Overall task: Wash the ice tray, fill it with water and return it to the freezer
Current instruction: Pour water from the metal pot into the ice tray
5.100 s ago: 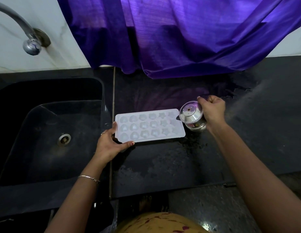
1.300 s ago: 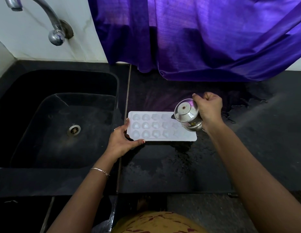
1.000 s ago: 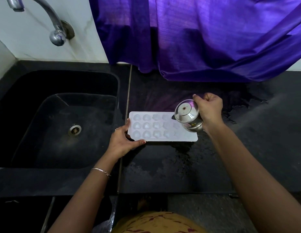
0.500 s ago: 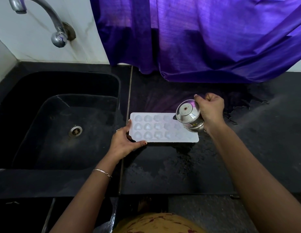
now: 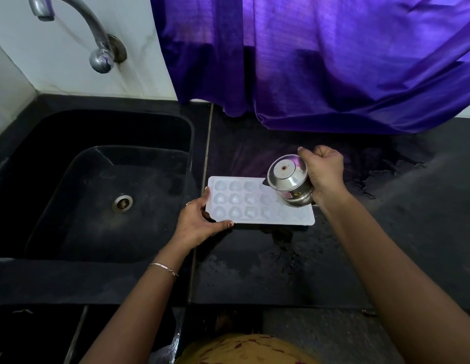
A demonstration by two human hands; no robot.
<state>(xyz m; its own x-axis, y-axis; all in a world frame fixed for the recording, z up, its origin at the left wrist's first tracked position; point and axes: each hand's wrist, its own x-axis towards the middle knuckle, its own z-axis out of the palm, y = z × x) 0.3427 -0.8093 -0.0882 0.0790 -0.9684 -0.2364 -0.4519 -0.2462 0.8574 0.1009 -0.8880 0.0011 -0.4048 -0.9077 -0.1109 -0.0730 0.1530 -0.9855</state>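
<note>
Tipping steel pot (image 5: 290,183) gripped in right hand (image 5: 323,172) over ice tray (image 5: 257,206) on black counter (image 5: 281,258). Left hand (image 5: 195,223) grips the tray's near-left corner beside sink (image 5: 102,195).

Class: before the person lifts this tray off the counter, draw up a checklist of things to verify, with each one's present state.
1. Left hand grips the ice tray at its left end: ok.
2. Tray rests on the counter: ok.
3. Every cell filled: cannot tell.
4. Right hand free of the steel pot, now tipped over the tray's right end: not ok.
5. Counter dry: not ok, wet patches in front of the tray.
</note>
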